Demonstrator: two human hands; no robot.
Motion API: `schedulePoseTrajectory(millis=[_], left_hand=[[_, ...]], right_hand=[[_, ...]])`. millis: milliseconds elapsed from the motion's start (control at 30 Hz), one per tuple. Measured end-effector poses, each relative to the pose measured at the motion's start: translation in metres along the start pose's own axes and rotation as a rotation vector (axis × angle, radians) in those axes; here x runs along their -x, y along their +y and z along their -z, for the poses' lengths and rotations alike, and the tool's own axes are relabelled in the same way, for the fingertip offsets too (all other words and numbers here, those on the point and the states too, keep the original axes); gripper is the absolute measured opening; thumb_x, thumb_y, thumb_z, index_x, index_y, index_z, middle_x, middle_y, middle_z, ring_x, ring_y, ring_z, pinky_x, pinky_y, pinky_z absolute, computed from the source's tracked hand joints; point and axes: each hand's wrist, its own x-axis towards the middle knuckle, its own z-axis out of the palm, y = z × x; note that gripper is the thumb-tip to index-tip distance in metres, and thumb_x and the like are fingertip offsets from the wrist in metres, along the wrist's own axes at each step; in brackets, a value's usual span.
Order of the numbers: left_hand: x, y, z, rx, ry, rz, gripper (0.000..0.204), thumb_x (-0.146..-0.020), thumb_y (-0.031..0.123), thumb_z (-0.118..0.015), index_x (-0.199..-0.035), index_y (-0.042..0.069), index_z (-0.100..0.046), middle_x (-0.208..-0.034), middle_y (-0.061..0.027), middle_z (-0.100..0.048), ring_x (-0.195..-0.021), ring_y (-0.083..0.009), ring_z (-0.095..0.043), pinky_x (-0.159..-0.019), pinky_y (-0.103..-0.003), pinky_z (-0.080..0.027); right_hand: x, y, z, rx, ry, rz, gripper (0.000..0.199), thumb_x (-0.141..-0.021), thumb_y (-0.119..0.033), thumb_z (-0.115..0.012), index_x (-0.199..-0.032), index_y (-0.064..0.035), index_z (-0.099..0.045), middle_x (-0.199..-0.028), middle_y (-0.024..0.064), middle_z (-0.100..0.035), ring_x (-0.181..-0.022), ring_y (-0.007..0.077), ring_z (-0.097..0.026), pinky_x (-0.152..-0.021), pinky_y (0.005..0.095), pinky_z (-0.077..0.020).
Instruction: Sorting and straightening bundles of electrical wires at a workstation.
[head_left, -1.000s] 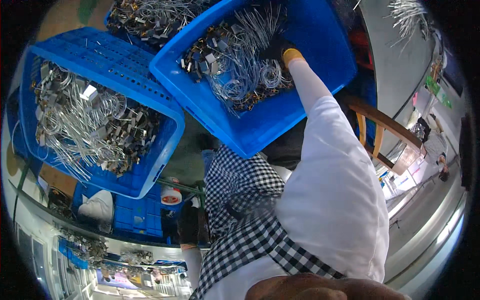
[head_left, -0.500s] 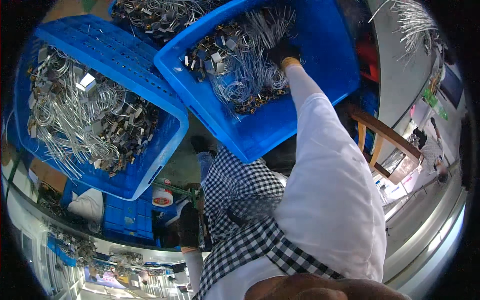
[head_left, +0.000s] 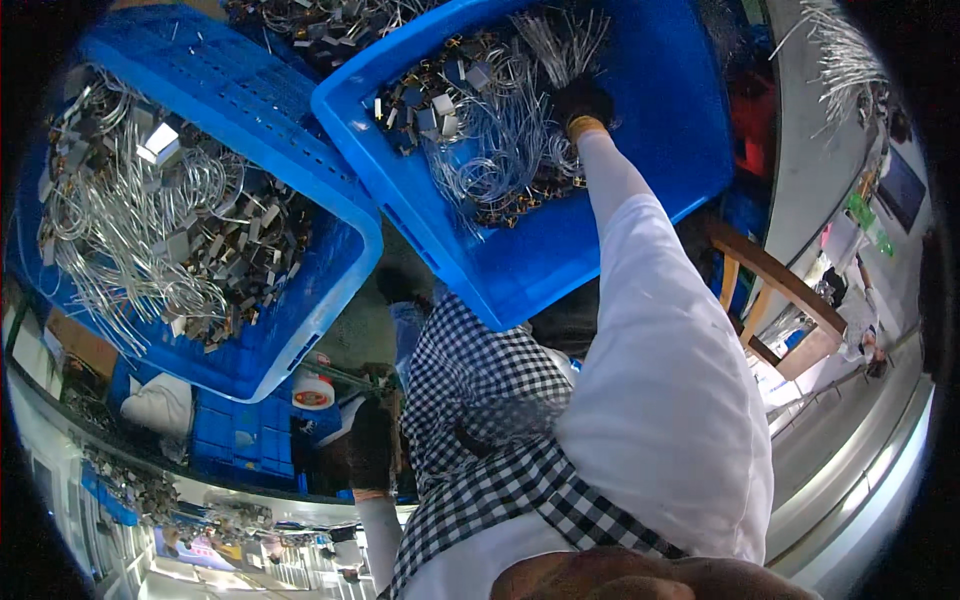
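My right hand [head_left: 583,104], in a dark glove with a yellow cuff, reaches into the blue bin [head_left: 530,275] ahead of me. Its fingers are closed round the base of a bundle of clear wires [head_left: 563,50], whose loose ends fan out past the glove. Beside it lie coiled wires [head_left: 487,180] with small grey and white box-shaped parts [head_left: 440,112] and brass-coloured bits. Low on my left side hangs my left hand [head_left: 372,445], also in a dark glove, near my checked apron [head_left: 490,350]. Shadow hides its fingers.
At left, another blue bin [head_left: 365,240] holds wires and small blocks. More parts [head_left: 330,35] fill a container at the back. A wooden chair [head_left: 775,270] stands at right, beside a table with a wire bundle [head_left: 835,60]. A white tub [head_left: 313,390] sits below the left bin.
The view has shifted slightly. My right hand, still closed round the wire bundle, appears a little further right. My left hand stays low at my side.
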Motion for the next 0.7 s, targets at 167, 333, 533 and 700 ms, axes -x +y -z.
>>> schedulePoseTrajectory(millis=[167, 333, 533, 700], left_hand=[[0.01, 0.007, 0.011, 0.197, -0.025, 0.134, 0.041, -0.096, 0.015, -0.056, -0.136, 0.004, -0.055, -0.142, -0.0167, -0.053, -0.133, -0.0315, -0.05, -0.114, -0.039, -0.039], [0.013, 0.015, 0.049, 0.277, 0.144, 0.149, 0.036, -0.096, 0.013, -0.055, -0.131, 0.005, -0.06, -0.131, -0.0194, -0.059, -0.122, -0.0339, -0.058, -0.104, -0.039, -0.049], [0.019, 0.02, 0.049, 0.158, 0.14, 0.113, 0.029, -0.092, 0.011, -0.058, -0.12, 0.004, -0.065, -0.113, -0.0183, -0.067, -0.104, -0.0328, -0.066, -0.09, -0.04, -0.055], [-0.002, 0.015, 0.062, 0.388, 0.164, 0.06, 0.025, -0.095, 0.01, -0.056, -0.118, 0.004, -0.066, -0.115, -0.0196, -0.067, -0.101, -0.0318, -0.066, -0.085, -0.039, -0.055]], right_hand=[[0.02, 0.005, 0.009, -0.023, 0.015, 0.154, 0.077, -0.079, -0.06, -0.069, -0.139, -0.0144, -0.057, -0.139, 0.0223, -0.058, -0.125, 0.041, -0.058, -0.104, 0.0488, -0.0488], [0.016, 0.045, 0.029, -0.04, -0.038, 0.148, 0.076, -0.076, -0.052, -0.074, -0.138, -0.0103, -0.057, -0.136, 0.0244, -0.059, -0.123, 0.0436, -0.058, -0.103, 0.0493, -0.0489], [0.043, 0.051, 0.072, -0.193, 0.084, 0.181, 0.057, -0.079, -0.047, -0.071, -0.123, -0.0098, -0.065, -0.123, 0.025, -0.066, -0.114, 0.0456, -0.062, -0.094, 0.0515, -0.0525], [0.027, 0.083, 0.12, 0.0, 0.139, 0.364, 0.054, -0.079, -0.043, -0.071, -0.121, -0.0094, -0.065, -0.119, 0.026, -0.066, -0.111, 0.0444, -0.063, -0.093, 0.0514, -0.0525]])
